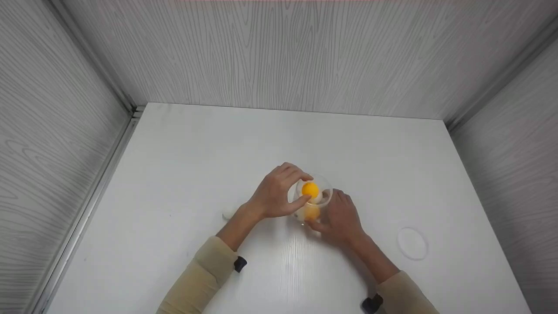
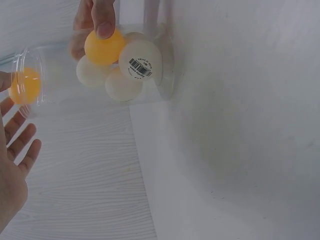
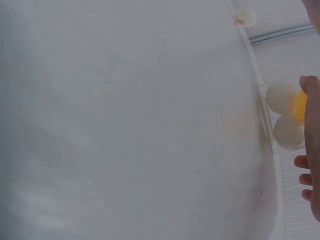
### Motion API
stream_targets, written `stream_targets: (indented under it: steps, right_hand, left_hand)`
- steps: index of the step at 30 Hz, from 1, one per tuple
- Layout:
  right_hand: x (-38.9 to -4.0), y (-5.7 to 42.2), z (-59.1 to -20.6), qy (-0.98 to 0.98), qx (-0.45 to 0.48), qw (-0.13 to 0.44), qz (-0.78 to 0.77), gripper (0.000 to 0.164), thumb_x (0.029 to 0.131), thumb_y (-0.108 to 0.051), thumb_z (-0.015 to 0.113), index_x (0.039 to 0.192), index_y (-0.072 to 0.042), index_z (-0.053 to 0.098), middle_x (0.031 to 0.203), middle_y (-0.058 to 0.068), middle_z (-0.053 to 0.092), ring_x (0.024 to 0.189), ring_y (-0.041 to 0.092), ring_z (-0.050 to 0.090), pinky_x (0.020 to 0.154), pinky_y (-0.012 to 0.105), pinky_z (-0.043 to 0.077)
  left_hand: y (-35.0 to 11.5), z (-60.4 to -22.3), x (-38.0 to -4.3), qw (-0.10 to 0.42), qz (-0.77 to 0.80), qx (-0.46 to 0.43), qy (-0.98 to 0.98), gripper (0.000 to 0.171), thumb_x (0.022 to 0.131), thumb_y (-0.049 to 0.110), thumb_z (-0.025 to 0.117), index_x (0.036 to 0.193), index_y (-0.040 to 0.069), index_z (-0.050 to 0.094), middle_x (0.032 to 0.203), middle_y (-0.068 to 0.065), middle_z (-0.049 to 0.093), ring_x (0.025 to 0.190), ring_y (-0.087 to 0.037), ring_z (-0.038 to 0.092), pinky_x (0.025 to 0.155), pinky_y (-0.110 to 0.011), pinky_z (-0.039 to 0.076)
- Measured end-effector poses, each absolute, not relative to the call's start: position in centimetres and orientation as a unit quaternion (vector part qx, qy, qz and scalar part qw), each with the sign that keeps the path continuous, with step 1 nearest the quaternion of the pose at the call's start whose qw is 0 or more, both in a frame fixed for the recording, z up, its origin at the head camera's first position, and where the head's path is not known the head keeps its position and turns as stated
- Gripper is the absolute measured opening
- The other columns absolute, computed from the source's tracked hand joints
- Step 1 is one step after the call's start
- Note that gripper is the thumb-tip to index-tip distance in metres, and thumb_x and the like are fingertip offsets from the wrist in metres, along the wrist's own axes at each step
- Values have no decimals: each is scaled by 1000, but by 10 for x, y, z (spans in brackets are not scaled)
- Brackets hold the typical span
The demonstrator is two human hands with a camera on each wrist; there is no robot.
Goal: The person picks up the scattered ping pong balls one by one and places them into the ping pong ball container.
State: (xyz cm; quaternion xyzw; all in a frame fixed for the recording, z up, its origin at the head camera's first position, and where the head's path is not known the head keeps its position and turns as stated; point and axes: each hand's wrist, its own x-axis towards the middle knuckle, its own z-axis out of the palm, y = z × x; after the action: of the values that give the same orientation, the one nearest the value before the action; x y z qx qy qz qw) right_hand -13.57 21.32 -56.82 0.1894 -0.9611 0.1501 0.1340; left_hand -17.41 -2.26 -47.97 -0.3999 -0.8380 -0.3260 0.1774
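A clear plastic jar (image 2: pixel 65 95) stands upright on the white table. Inside its lower part lie an orange ping-pong ball (image 2: pixel 104 47) and several white ones, one of them a white ball (image 2: pixel 140 60) with a printed barcode. My left hand (image 1: pixel 279 192) pinches another orange ball (image 1: pixel 310 190) between thumb and fingers, right at the jar's open mouth. With thumb and fingers round the jar's lower side, my right hand (image 1: pixel 342 218) holds it. In the right wrist view, the hand (image 3: pixel 314 145) shows at the edge, partly covering the jar.
A thin clear ring, seemingly a lid (image 1: pixel 412 243), lies flat on the table to the right. One white ball (image 3: pixel 245 17) with a red print rests on the table; in the head view my left forearm partly hides it. Grey wood-grain walls (image 1: pixel 279 52) enclose the table.
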Motion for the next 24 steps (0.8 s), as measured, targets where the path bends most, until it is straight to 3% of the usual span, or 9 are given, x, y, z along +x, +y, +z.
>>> stream_targets:
  steps: [9, 24]
  right_hand:
    - [-138, 216, -569, -953, 206, 166, 149, 80, 78, -63, 77, 122, 2, 60, 111, 17, 68, 103, 34, 65, 97, 51, 56]
    - [-139, 214, -567, -962, 201, 140, 120, 79, 81, -66, 72, 119, 3, 63, 109, 17, 69, 103, 34, 65, 99, 51, 57]
  left_hand:
    - [-23, -478, -175, 180, -328, -409, -832, 31, 93, 30, 77, 118, 12, 73, 113, -1, 75, 113, -21, 66, 100, -37, 57]
    - [-29, -475, -173, 170, -306, -407, -843, 37, 93, 35, 76, 123, 15, 72, 120, -1, 73, 119, -20, 65, 106, -35, 56]
